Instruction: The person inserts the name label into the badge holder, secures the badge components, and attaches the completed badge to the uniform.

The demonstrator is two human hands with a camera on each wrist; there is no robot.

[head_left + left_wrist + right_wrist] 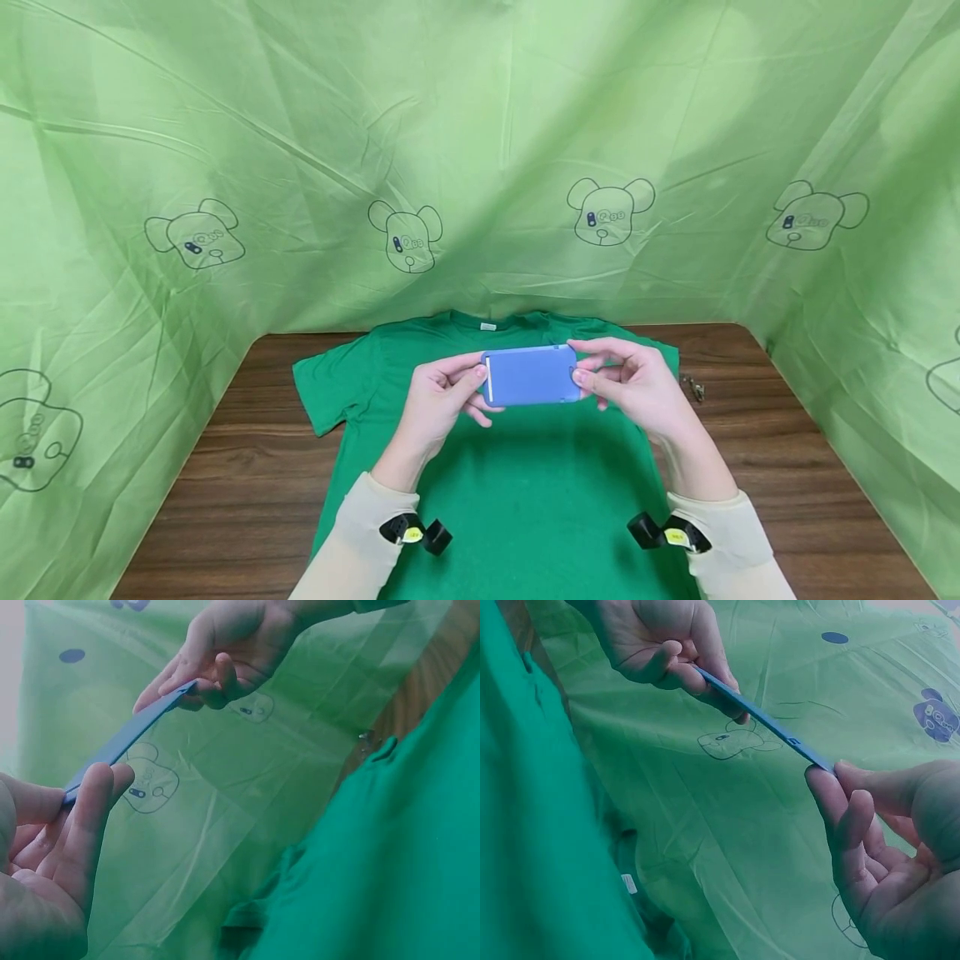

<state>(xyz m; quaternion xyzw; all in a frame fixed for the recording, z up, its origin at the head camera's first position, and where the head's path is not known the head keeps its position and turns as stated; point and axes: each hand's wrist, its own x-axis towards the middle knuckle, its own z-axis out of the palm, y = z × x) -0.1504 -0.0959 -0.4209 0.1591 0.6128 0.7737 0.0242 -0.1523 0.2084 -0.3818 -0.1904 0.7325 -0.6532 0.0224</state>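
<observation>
A flat blue card holder [531, 375] is held up in front of me over a green T-shirt [517, 500], its long side running left to right. A thin white strip shows along its left end, and a small slot sits near the right end. My left hand [442, 400] pinches the left end between thumb and fingers. At the opposite end, my right hand [630, 379] grips with thumb and fingertips. Both wrist views show the holder [131, 739] almost edge-on, raised above the shirt.
The T-shirt lies spread on a dark wooden table [255, 475], collar at the far edge. Small metal pieces [696, 388] lie to the right, beside its sleeve. A light green cloth [495, 150] with bear drawings stands behind the table and along both sides.
</observation>
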